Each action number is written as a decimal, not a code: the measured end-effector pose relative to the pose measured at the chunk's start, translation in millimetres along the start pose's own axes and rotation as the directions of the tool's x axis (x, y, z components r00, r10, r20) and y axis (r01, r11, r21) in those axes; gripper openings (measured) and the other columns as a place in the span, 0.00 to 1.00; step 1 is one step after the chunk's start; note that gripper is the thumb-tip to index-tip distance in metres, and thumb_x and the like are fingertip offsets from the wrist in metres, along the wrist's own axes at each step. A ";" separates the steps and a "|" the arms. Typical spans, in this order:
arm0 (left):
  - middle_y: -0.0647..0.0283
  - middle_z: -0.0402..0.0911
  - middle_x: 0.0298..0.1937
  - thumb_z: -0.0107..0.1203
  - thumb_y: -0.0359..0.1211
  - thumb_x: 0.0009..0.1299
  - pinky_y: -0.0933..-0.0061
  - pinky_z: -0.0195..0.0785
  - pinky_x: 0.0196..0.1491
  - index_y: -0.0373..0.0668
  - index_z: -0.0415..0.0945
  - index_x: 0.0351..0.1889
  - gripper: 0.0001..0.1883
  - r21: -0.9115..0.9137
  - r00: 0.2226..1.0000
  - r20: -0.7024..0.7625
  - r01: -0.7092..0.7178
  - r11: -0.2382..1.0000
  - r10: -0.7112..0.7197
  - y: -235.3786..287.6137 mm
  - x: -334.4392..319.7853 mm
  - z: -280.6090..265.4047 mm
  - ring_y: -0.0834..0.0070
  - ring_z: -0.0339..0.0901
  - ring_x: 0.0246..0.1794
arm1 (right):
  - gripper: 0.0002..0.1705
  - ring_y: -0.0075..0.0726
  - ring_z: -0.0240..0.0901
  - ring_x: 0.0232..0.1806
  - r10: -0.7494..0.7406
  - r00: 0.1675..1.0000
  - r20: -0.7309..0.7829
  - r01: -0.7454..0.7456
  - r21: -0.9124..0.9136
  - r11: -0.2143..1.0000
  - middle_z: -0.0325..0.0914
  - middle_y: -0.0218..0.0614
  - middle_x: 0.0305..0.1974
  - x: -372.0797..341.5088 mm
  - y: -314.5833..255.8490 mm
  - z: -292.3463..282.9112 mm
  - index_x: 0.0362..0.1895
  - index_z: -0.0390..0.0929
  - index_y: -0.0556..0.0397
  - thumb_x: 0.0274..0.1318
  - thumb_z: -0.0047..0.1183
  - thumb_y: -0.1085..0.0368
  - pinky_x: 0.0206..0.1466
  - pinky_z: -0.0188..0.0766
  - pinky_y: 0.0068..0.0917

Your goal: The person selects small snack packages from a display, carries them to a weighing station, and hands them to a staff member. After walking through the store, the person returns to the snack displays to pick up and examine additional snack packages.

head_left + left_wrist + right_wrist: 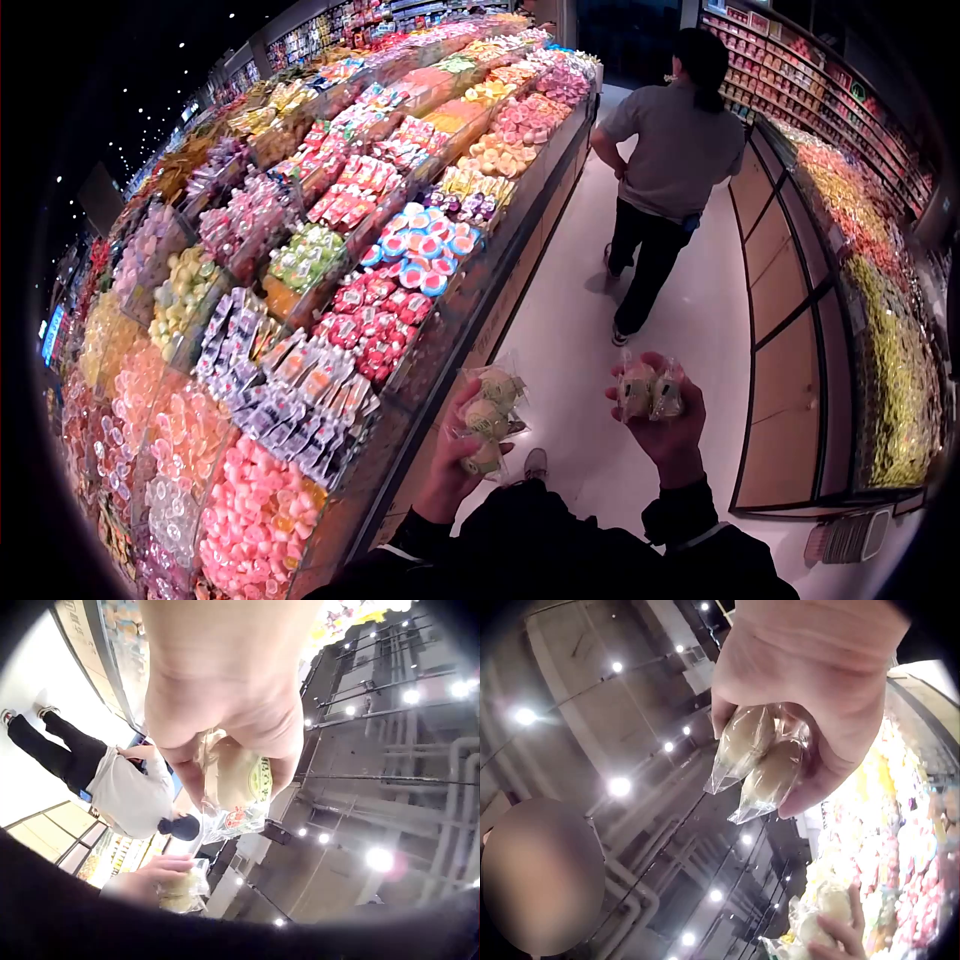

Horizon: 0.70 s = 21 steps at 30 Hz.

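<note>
In the head view my left hand [452,462] grips a stack of three pale round pastries [487,418] in clear wrappers, fingers behind them. My right hand [680,432] holds two clear-wrapped pastries [637,392] side by side, to the right and apart from the left. The left wrist view shows fingers and thumb around a pale pastry [232,776] with green print on its wrapper. From the right wrist, two oval pastries [776,772] sit between thumb and fingers, their wrapper ends sticking out. Both hands are raised in front of the body.
Bins of wrapped sweets [380,325] line the left side of the aisle. Another candy counter [790,400] runs along the right. A person in a grey shirt [665,150] walks ahead on the pale floor [575,400]. A stack of trays or baskets [850,538] stands lower right.
</note>
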<state>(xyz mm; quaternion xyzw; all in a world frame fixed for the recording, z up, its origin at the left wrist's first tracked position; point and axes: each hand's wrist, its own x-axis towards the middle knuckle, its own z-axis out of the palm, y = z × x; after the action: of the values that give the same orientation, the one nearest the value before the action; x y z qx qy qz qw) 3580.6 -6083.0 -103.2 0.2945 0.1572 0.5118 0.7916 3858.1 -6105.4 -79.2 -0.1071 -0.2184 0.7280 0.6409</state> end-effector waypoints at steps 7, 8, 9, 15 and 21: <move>0.52 0.61 0.63 0.59 0.31 0.52 0.63 0.77 0.47 0.46 0.50 0.69 0.44 -0.065 0.987 0.112 0.122 0.990 -0.114 -21.5 262.9 40.3 0.56 0.72 0.55 | 0.33 0.66 0.56 0.62 -0.337 0.909 -0.244 0.334 -0.057 0.941 0.54 0.56 0.62 73.7 -148.8 -100.6 0.63 0.59 0.49 0.57 0.47 0.49 0.53 0.72 0.51; 0.53 0.60 0.63 0.58 0.29 0.53 0.59 0.75 0.51 0.45 0.51 0.68 0.43 -0.077 0.969 0.191 0.176 0.981 -0.159 -26.8 300.2 44.2 0.57 0.70 0.58 | 0.34 0.65 0.56 0.63 -0.390 0.891 -0.233 0.385 -0.070 0.920 0.53 0.58 0.63 77.2 -172.0 -119.5 0.65 0.57 0.48 0.58 0.47 0.49 0.55 0.71 0.49; 0.53 0.60 0.63 0.58 0.29 0.53 0.59 0.75 0.51 0.45 0.51 0.68 0.43 -0.077 0.968 0.192 0.181 0.980 -0.164 -34.1 337.9 47.7 0.57 0.70 0.58 | 0.33 0.61 0.56 0.64 -0.472 0.856 -0.211 0.464 -0.089 0.881 0.53 0.56 0.64 87.7 -192.1 -129.7 0.66 0.57 0.47 0.59 0.46 0.51 0.59 0.69 0.45; 0.51 0.61 0.63 0.58 0.33 0.52 0.65 0.78 0.44 0.47 0.51 0.68 0.43 0.099 0.973 0.204 0.092 0.991 -0.111 -74.1 542.2 64.6 0.55 0.73 0.53 | 0.38 0.59 0.45 0.70 -0.650 0.690 -0.318 0.584 -0.286 0.760 0.48 0.55 0.67 172.6 -313.1 -241.1 0.70 0.49 0.45 0.57 0.49 0.58 0.63 0.64 0.47; 0.52 0.63 0.61 0.58 0.38 0.54 0.66 0.79 0.41 0.43 0.52 0.67 0.41 0.158 0.994 0.106 -0.044 0.986 0.027 -81.2 688.0 60.2 0.58 0.75 0.51 | 0.40 0.51 0.43 0.71 -0.517 0.844 -0.141 0.513 -0.068 0.856 0.48 0.46 0.69 391.7 -414.5 -309.4 0.70 0.46 0.55 0.56 0.49 0.65 0.71 0.50 0.46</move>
<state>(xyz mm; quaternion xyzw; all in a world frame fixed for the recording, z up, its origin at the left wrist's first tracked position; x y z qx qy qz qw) 3965.6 -5504.8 -71.1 0.3860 0.1512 0.4954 0.7634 4299.5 -5631.2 -114.7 -0.1092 -0.1990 0.5158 0.8261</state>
